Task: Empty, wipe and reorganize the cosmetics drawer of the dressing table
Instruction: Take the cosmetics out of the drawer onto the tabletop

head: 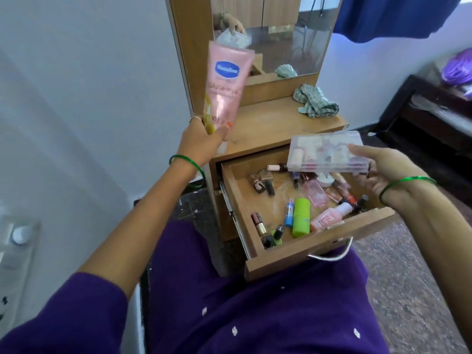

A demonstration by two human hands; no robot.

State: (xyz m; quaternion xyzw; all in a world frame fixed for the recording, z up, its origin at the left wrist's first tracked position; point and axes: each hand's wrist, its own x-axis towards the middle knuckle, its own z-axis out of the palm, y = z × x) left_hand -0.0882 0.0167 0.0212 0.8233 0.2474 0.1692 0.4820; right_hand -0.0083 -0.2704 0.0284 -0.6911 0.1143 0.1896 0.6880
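Tube (226, 83) reads "Gluta-Hya", left hand (204, 141); right hand (383, 172) holds box (324, 152).

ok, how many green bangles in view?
3. Two on the left wrist: one bangle higher up the wrist, a second hanging below the forearm. One bangle on the right wrist. More may be hidden behind the arms.

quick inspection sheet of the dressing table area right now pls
surface: wooden tabletop mostly bare, dusty
job's things: drawer pulled open, small cosmetics scattered inside; green cloth on tabletop
clutter: green bottle, pink bottle, nail polishes lying loose
grippers: left hand holds pink lotion tube upright; right hand holds clear plastic case over drawer
cables: dark cords in mirror reflection
surroundings: blue curtain, dark furniture at right
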